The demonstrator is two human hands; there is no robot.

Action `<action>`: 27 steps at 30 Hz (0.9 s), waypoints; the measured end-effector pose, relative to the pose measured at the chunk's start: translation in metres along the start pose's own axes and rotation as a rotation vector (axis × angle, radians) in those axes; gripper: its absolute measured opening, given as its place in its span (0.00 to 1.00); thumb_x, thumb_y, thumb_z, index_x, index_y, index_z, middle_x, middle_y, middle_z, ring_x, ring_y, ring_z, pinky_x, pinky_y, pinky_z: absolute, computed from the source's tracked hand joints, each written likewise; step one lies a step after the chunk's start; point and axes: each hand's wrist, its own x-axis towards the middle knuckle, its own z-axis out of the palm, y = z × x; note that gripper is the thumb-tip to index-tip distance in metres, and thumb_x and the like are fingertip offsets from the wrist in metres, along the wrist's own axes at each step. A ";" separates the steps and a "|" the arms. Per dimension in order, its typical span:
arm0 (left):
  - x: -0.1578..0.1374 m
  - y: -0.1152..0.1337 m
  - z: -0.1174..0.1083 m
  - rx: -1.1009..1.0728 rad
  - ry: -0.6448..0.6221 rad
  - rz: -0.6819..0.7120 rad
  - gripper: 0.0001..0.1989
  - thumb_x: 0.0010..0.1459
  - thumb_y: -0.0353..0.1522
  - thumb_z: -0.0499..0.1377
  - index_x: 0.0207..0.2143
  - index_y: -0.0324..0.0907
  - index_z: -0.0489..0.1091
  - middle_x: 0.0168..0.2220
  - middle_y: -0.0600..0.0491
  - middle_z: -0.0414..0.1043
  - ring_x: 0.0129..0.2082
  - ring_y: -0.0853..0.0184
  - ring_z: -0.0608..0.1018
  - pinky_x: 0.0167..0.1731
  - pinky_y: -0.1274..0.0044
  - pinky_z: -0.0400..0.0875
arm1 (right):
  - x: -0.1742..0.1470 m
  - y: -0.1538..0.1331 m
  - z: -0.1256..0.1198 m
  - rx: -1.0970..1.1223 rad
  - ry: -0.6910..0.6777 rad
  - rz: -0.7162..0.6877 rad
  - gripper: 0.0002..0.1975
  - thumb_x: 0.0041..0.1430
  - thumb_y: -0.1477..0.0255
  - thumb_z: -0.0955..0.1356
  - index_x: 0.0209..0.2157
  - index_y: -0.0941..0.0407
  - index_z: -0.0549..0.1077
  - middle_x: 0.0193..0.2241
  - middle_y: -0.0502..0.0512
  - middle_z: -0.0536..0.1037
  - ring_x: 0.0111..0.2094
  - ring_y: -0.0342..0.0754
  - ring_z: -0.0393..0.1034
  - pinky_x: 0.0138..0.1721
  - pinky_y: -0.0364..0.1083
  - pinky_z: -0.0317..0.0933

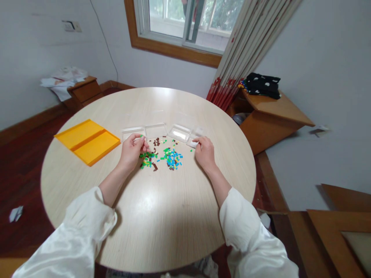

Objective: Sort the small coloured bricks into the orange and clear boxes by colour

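Note:
My left hand point(132, 151) is closed in a pinch, with a small green building block point(141, 136) at its fingertips. It hovers by a loose pile of green, yellow and brown blocks point(148, 157). My right hand point(205, 153) has its fingers bent together on the near edge of a clear plastic box point(192, 143) at the right. Between the hands lie a heap of mostly blue blocks point(174, 158) and some scattered brown blocks point(157, 141). Behind them stand more clear boxes, one at the left point(133, 130) and one nearer the middle point(177, 132).
An opened yellow case point(95, 148) lies on the left of the round table point(162, 224). Beyond the table are a window point(185, 23), a curtain point(249, 42) and a wooden cabinet point(278, 123) with dark cloth on top. Papers sit on a small stand point(87, 90) at far left.

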 end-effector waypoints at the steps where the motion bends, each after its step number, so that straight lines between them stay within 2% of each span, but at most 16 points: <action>1: 0.000 0.000 0.000 -0.013 0.011 0.005 0.09 0.51 0.34 0.60 0.30 0.41 0.63 0.15 0.61 0.64 0.14 0.75 0.67 0.19 0.83 0.66 | 0.002 0.002 -0.004 0.006 0.010 0.020 0.15 0.48 0.82 0.57 0.28 0.56 0.72 0.31 0.57 0.73 0.38 0.53 0.66 0.42 0.51 0.58; 6: 0.001 0.002 -0.001 -0.068 0.045 0.013 0.11 0.53 0.35 0.60 0.25 0.42 0.60 0.12 0.64 0.56 0.11 0.76 0.62 0.15 0.84 0.60 | 0.005 0.006 -0.016 0.015 0.042 0.080 0.12 0.47 0.81 0.57 0.21 0.54 0.68 0.24 0.53 0.71 0.31 0.49 0.66 0.36 0.48 0.60; 12: 0.001 0.005 -0.002 -0.074 0.092 0.043 0.12 0.53 0.35 0.61 0.22 0.42 0.60 0.10 0.64 0.53 0.11 0.77 0.58 0.14 0.85 0.57 | 0.000 -0.001 -0.010 0.031 -0.144 -0.048 0.12 0.47 0.81 0.58 0.22 0.55 0.70 0.25 0.53 0.73 0.30 0.47 0.68 0.36 0.46 0.61; 16: 0.001 0.008 -0.002 -0.055 0.121 0.050 0.13 0.52 0.36 0.62 0.22 0.42 0.61 0.10 0.64 0.51 0.11 0.78 0.57 0.13 0.86 0.55 | -0.002 -0.005 -0.012 -0.025 -0.183 -0.110 0.12 0.49 0.81 0.59 0.26 0.56 0.73 0.28 0.55 0.76 0.31 0.47 0.69 0.37 0.46 0.62; 21: 0.003 0.007 -0.002 -0.065 0.158 0.018 0.13 0.57 0.37 0.57 0.23 0.40 0.63 0.11 0.63 0.48 0.12 0.78 0.53 0.13 0.85 0.54 | -0.005 -0.007 -0.017 -0.154 -0.286 -0.063 0.09 0.51 0.78 0.63 0.28 0.58 0.75 0.26 0.55 0.76 0.27 0.47 0.67 0.33 0.45 0.59; 24: 0.005 0.006 -0.002 -0.131 0.170 -0.007 0.14 0.60 0.36 0.53 0.22 0.41 0.61 0.12 0.64 0.45 0.11 0.78 0.51 0.13 0.85 0.53 | -0.006 -0.006 -0.016 -0.202 -0.363 -0.045 0.08 0.51 0.78 0.64 0.26 0.58 0.75 0.23 0.54 0.75 0.25 0.46 0.66 0.30 0.44 0.57; 27: 0.005 0.006 -0.002 -0.208 0.177 -0.054 0.13 0.60 0.32 0.50 0.21 0.41 0.58 0.12 0.64 0.45 0.11 0.77 0.52 0.14 0.85 0.54 | -0.005 -0.006 -0.015 -0.202 -0.392 0.000 0.08 0.51 0.79 0.64 0.27 0.58 0.75 0.25 0.56 0.76 0.28 0.46 0.67 0.32 0.44 0.58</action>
